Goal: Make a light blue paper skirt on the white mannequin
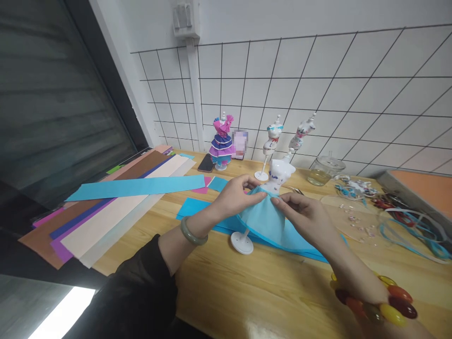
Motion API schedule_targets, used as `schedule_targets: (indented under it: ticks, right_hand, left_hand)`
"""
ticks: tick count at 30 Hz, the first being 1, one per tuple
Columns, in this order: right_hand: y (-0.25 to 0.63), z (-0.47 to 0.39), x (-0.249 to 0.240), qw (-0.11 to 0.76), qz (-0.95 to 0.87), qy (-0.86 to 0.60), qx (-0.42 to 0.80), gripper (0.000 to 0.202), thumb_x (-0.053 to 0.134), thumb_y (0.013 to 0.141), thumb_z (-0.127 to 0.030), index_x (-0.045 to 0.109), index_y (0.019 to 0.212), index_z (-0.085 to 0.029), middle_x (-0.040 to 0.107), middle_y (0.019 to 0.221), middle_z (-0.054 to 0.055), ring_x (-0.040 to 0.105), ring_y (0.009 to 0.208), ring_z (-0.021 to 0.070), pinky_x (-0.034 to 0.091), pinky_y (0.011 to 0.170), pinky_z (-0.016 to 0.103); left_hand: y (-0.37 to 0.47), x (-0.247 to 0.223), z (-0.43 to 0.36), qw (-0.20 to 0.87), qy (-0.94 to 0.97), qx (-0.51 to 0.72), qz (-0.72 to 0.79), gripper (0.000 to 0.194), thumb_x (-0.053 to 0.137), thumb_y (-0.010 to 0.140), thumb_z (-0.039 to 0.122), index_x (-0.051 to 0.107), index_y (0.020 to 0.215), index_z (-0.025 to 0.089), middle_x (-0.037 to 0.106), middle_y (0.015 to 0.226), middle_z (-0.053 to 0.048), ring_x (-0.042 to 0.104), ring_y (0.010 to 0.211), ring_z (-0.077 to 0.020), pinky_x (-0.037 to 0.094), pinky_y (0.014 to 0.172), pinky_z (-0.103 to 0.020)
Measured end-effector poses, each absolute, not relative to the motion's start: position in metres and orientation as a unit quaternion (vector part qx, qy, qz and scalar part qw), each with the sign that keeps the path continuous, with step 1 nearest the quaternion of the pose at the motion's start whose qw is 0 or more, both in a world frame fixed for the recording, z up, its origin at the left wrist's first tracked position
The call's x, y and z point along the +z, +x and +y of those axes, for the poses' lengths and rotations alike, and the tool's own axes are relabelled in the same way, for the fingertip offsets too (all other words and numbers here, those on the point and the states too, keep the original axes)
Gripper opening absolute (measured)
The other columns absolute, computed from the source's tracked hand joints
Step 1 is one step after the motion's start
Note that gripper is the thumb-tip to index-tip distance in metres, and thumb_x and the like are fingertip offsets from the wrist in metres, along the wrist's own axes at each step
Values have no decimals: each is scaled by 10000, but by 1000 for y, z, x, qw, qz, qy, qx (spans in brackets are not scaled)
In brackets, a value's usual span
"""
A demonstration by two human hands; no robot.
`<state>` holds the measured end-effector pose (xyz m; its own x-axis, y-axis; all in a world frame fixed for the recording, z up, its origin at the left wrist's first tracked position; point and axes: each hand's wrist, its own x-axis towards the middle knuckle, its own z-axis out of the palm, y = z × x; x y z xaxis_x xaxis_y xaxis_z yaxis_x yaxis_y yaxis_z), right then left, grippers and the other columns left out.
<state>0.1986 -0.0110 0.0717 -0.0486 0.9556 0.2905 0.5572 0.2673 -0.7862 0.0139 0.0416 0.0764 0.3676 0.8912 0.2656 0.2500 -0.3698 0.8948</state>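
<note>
Fingers (257, 197) of the left hand (235, 195) and right hand (306, 213) pinch the top edge of a light-blue skirt (263, 216) at a white mannequin's (280, 172) waist, centre of the frame. Blue sheets (193, 207) lie behind on the counter (229, 296), coloured strips (95, 221) spread at left, and a glass jar (319, 175) stands at right.
</note>
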Motion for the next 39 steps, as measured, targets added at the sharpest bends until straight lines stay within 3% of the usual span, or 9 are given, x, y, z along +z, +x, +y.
schedule_targets:
  ticks: [11, 20, 29, 35, 39]
  right_hand:
    - [196, -17, 82, 434, -655, -566, 251, 350, 664, 737, -564, 715, 737, -218, 692, 688, 30, 615, 621, 194, 465, 530, 299]
    - [194, -23, 86, 406, -685, -548, 255, 314, 625, 793, -526, 726, 796, -229, 709, 712, 20, 623, 633, 188, 456, 545, 293]
    - [198, -18, 79, 411, -680, -527, 301, 344, 625, 787, -542, 726, 871, -224, 720, 793, 34, 636, 714, 205, 481, 605, 314]
    - [195, -18, 80, 442, -632, -558, 306, 381, 701, 680, -584, 700, 742, -209, 678, 664, 24, 597, 587, 178, 450, 508, 289]
    - [194, -16, 79, 443, -632, -571, 280, 380, 702, 676, -583, 700, 721, -205, 671, 653, 23, 582, 573, 167, 432, 504, 282]
  left_hand:
    - [15, 73, 39, 377, 721, 415, 406, 249, 680, 726, 334, 613, 902, 170, 673, 976, -52, 608, 952, -170, 486, 879, -333]
    - [16, 74, 36, 376, 739, 402, 389, 357, 665, 752, 349, 639, 1065, 178, 674, 1087, -67, 605, 1025, -188, 484, 907, -342]
    - [15, 74, 35, 366, 755, 388, 382, 354, 649, 766, 351, 655, 1082, 191, 685, 1108, -45, 607, 1038, -184, 491, 903, -337]
    - [14, 75, 34, 370, 757, 380, 381, 364, 654, 756, 347, 648, 1082, 185, 682, 1094, -51, 606, 1034, -184, 490, 911, -331]
    - [14, 77, 34, 373, 757, 376, 382, 369, 656, 751, 339, 646, 1083, 180, 679, 1097, -55, 605, 1037, -187, 483, 920, -331]
